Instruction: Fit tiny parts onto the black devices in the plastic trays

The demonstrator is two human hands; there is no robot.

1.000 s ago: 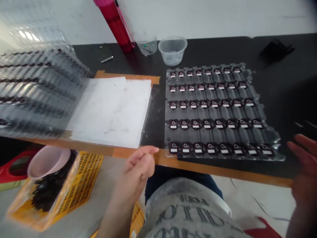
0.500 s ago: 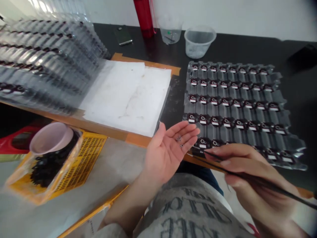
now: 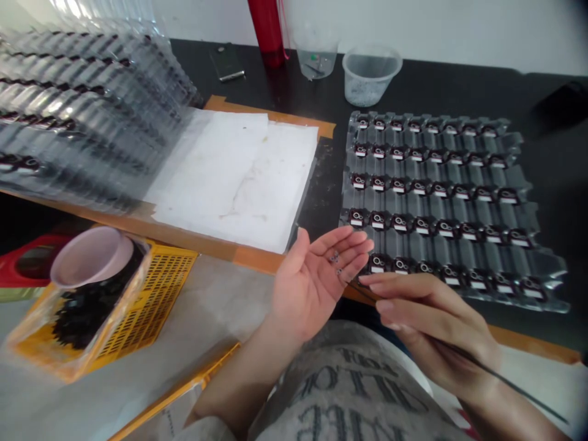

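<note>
My left hand [image 3: 313, 283] lies palm up and open just in front of the table edge, with a few tiny dark parts [image 3: 335, 260] resting on its fingers. My right hand [image 3: 429, 324] is closed round thin black tweezers [image 3: 487, 370], whose tip reaches toward the small parts on the left fingers. Right behind both hands sits a clear plastic tray [image 3: 528, 208] with rows of small dark components carrying white labels.
White sheets [image 3: 243, 177] lie mid-table. A stack of clear trays [image 3: 78, 116] fills the left. A plastic cup [image 3: 370, 76], a second clear cup [image 3: 316, 58], a red bottle [image 3: 267, 30] and a phone [image 3: 225, 61] stand at the back. A yellow basket [image 3: 138, 312] with a pink bowl [image 3: 87, 257] sits lower left.
My left hand turned palm up and opened, showing tiny parts. My right hand came in from the right edge with tweezers and moved them left toward the left fingers.
</note>
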